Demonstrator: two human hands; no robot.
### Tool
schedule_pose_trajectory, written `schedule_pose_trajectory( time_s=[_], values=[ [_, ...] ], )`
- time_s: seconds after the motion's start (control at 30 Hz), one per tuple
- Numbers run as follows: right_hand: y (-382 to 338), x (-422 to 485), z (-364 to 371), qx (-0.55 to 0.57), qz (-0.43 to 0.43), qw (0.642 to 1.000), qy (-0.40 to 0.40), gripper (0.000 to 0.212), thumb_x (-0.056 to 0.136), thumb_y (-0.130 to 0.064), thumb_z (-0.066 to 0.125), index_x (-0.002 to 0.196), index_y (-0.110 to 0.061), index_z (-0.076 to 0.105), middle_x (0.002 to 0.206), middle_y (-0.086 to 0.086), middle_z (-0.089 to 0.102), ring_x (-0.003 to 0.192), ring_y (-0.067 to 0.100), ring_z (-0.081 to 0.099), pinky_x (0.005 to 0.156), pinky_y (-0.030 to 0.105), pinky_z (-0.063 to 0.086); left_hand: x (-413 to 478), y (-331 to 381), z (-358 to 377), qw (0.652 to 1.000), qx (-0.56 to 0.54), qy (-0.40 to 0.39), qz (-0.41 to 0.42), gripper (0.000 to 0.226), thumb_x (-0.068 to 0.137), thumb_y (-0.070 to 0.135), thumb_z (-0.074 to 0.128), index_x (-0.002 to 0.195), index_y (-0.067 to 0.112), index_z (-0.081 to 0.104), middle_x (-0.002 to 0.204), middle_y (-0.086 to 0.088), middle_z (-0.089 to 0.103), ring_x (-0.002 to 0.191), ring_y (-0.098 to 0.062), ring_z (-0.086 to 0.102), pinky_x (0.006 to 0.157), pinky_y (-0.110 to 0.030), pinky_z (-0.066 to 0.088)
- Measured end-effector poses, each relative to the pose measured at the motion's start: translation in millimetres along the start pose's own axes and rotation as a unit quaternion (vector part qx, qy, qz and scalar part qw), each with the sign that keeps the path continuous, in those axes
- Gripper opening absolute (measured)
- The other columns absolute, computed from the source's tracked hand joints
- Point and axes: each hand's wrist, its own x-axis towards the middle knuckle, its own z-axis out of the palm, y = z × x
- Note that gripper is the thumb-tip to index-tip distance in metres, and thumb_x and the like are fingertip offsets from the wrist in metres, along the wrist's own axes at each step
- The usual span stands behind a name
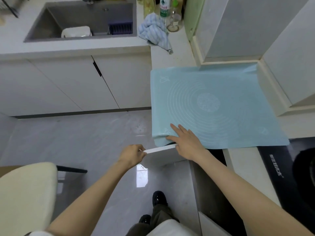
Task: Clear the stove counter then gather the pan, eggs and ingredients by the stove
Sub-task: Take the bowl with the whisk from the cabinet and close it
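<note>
Flatly, right hand on blue mat

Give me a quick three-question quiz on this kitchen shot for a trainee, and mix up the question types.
1. True or false: the right hand lies flat, fingers straight, on the near corner of the blue mat.
2. What does the left hand have in its grip? A) a pan handle B) the top edge of the white cabinet panel C) an egg
3. Fill in: the striped cloth lies on the counter just right of the ____.
Key: 1 true; 2 B; 3 sink.
</note>
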Motion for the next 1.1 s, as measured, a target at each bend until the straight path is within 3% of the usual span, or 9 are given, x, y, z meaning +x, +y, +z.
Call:
schedule_pose_trajectory(
  time_s=[0.1,0.33,0.47,0.63,0.8,0.87,0.97,1.03,1.1],
  values=[
    [-7.9,-15.6,2.3,0.015,0.028,0.999,0.005,0.058,0.098,-0.011,0.039,0.149,-0.034,0.024,0.161,-0.002,-0.004,0.148,0.021,-0.002,0.120,0.045,0.006,-15.7,-0.9,13.4,1.000,0.005,-0.027,0.010,0.021,0.091,0.028,0.057,0.108,0.021,0.067,0.105,-0.002,0.071,0.096,-0.021,0.064,0.075,-0.025,0.046],
    [-20.4,-96.1,29.1,0.052,0.095,0.991,0.078,0.052,0.098,-0.018,0.041,0.147,-0.032,0.031,0.159,0.000,0.015,0.146,0.021,0.013,0.119,0.042,0.013,-60.2,6.2,53.9,0.995,0.013,-0.091,0.047,0.026,0.093,0.030,0.055,0.118,0.028,0.064,0.106,-0.002,0.072,0.091,-0.018,0.068,0.077,-0.023,0.050],
    [-32.6,-163.7,54.2,0.066,0.171,0.978,0.096,0.051,0.098,-0.019,0.043,0.146,-0.029,0.032,0.159,0.000,0.016,0.146,0.022,0.013,0.119,0.045,0.015,-92.3,20.0,79.4,0.986,0.013,-0.146,0.075,0.037,0.091,0.031,0.059,0.127,0.028,0.059,0.109,-0.003,0.071,0.099,-0.016,0.065,0.083,-0.021,0.046],
    [-43.9,-246.6,82.3,0.103,0.241,0.958,0.116,0.051,0.098,-0.021,0.043,0.147,-0.029,0.032,0.159,-0.002,0.017,0.146,0.021,0.015,0.119,0.038,0.016,-135.5,49.8,120.6,0.968,-0.084,-0.216,0.100,0.036,0.093,0.025,0.056,0.130,0.022,0.058,0.118,-0.006,0.068,0.104,-0.020,0.064,0.095,-0.027,0.047],
    [-51.1,-331.8,115.8,0.106,0.313,0.935,0.130,0.051,0.097,-0.020,0.044,0.146,-0.028,0.033,0.158,-0.003,0.019,0.143,0.020,0.021,0.117,0.036,0.020,-178.8,102.1,156.5,0.940,-0.196,-0.277,0.042,0.047,0.099,0.020,0.047,0.144,0.011,0.039,0.145,-0.007,0.044,0.132,-0.027,0.043,0.109,-0.039,0.038],
    [-52.8,-359.2,127.3,0.116,0.341,0.923,0.133,0.051,0.097,-0.019,0.043,0.146,-0.028,0.032,0.158,-0.003,0.019,0.144,0.019,0.018,0.117,0.035,0.019,-187.9,115.8,164.5,0.926,-0.235,-0.295,0.025,0.049,0.099,0.013,0.043,0.146,0.010,0.033,0.151,-0.007,0.035,0.135,-0.027,0.038,0.102,-0.036,0.044],
    [-58.1,-406.1,146.6,0.134,0.380,0.903,0.146,0.051,0.097,-0.019,0.042,0.146,-0.028,0.032,0.158,-0.004,0.018,0.144,0.018,0.018,0.117,0.033,0.017,-202.1,132.4,180.0,0.911,-0.275,-0.306,0.011,0.052,0.095,0.006,0.039,0.146,0.011,0.033,0.153,-0.007,0.031,0.133,-0.026,0.039,0.071,-0.023,0.048],
    [-63.1,-434.6,160.3,0.147,0.400,0.892,0.152,0.053,0.096,-0.018,0.042,0.147,-0.029,0.031,0.158,-0.005,0.017,0.144,0.017,0.018,0.117,0.031,0.017,-213.6,144.4,190.6,0.901,-0.302,-0.310,0.007,0.046,0.094,0.002,0.038,0.138,0.014,0.042,0.152,-0.007,0.030,0.129,-0.025,0.040,0.069,-0.023,0.045],
    [-66.9,-463.4,174.7,0.169,0.419,0.878,0.159,0.054,0.097,-0.018,0.043,0.148,-0.029,0.030,0.158,-0.006,0.016,0.144,0.015,0.018,0.116,0.030,0.017,-227.3,160.3,202.8,0.890,-0.342,-0.302,-0.004,0.052,0.094,0.000,0.037,0.142,0.019,0.037,0.153,-0.005,0.027,0.131,-0.025,0.038,0.079,-0.028,0.046]
  ],
)
